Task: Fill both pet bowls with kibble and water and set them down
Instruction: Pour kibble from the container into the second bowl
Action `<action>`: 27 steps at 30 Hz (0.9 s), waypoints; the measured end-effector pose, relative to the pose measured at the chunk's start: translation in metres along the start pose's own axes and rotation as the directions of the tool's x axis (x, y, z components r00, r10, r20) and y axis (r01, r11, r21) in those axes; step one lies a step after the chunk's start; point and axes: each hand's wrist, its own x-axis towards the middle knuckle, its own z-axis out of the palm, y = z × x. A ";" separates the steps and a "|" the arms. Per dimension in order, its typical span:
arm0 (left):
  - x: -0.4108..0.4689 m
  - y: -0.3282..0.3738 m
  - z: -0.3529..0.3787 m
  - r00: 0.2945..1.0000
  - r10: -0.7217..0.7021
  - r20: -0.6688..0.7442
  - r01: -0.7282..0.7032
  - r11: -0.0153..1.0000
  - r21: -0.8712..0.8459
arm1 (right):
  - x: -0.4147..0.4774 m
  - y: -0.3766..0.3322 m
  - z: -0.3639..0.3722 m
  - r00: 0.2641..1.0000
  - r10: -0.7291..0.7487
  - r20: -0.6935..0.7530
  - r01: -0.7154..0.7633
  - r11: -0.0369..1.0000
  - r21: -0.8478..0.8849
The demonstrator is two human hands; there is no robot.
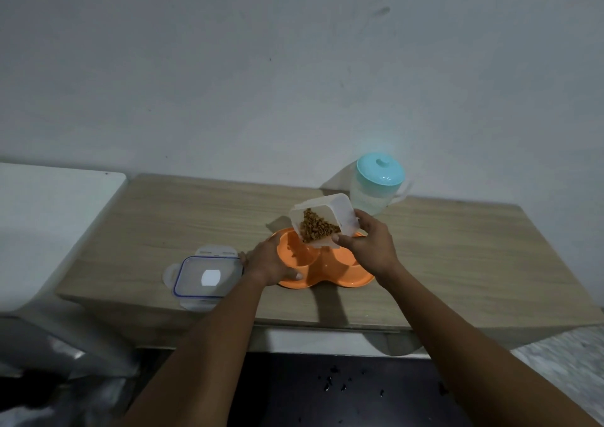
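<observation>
The right hand [371, 246] grips a clear container [323, 220] of brown kibble [317, 227], tilted mouth-down over the left bowl of an orange double pet dish [322, 271] that sits on the wooden table [202, 217]. The left hand [271, 263] rests on the dish's left rim, fingers curled over it, while the container's lid [206, 276] lies flat just left of the dish and a jug with a teal lid [376, 184] stands near the wall behind
</observation>
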 end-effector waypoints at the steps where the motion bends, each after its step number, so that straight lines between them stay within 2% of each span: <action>1: 0.000 -0.002 0.000 1.000 0.006 0.002 -0.006 1.000 0.003 | -0.001 0.001 0.000 1.000 0.001 -0.010 -0.001 1.000 0.001; 27: -0.008 0.004 -0.008 1.000 0.028 0.001 -0.028 0.994 0.104 | -0.001 0.000 -0.001 1.000 -0.001 0.004 0.001 1.000 -0.007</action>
